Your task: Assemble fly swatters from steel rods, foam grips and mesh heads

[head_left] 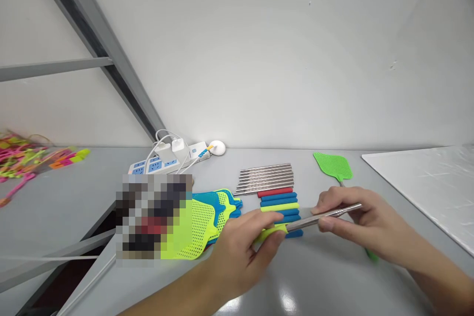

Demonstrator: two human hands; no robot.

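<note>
My left hand (246, 249) is closed around a yellow-green plastic piece (272, 232) fitted at or against one end of a telescopic metal rod (314, 219). My right hand (359, 222) pinches that rod between thumb and fingers near its narrower end. Left of my left hand lies a yellow-green fly swatter head (196, 229); whether it connects with the held piece is hidden. Blue and yellow-green swatter heads (207, 200) overlap behind it. Beneath the rod, blue, yellow and red handle sleeves (279, 197) lie in a row.
Several metal rods (266, 177) lie behind the sleeves. A green fly swatter (334, 165) is partly behind my right hand. A power strip (159, 163) with plugs and cables stands back left. A white board (425, 177) lies right; tangled colourful items (22, 158) lie far left.
</note>
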